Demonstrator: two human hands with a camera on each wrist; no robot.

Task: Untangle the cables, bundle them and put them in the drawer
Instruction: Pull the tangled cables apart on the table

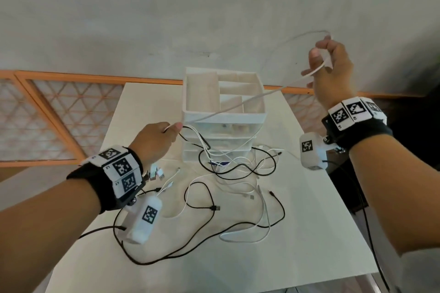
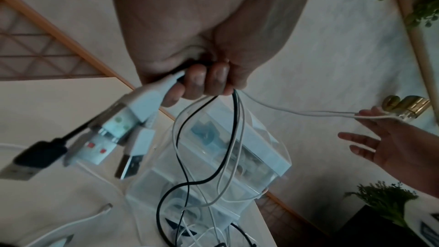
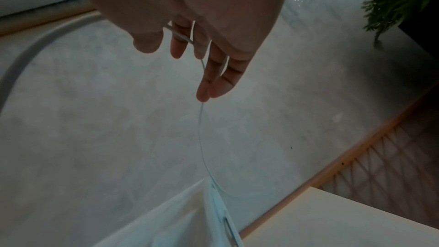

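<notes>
The white cable [image 1: 238,104] runs taut from my left hand [image 1: 154,140], across the top of the drawer unit [image 1: 223,112] at the far middle of the table [image 1: 321,233], up to my right hand [image 1: 331,74], which is raised far right. The remaining cables [image 1: 238,185] lie tangled on the table near the unit; several strands hang from my left fist, with the USB plugs [image 2: 114,131] bunched below it. Risk, in my judgement: further pulling may drag the tangle against the unit and shift it, or tighten a knot. My left hand is clenched around the cable ends, knuckles up. My right hand pinches the white cable between thumb and forefinger, other fingers loosely spread.
</notes>
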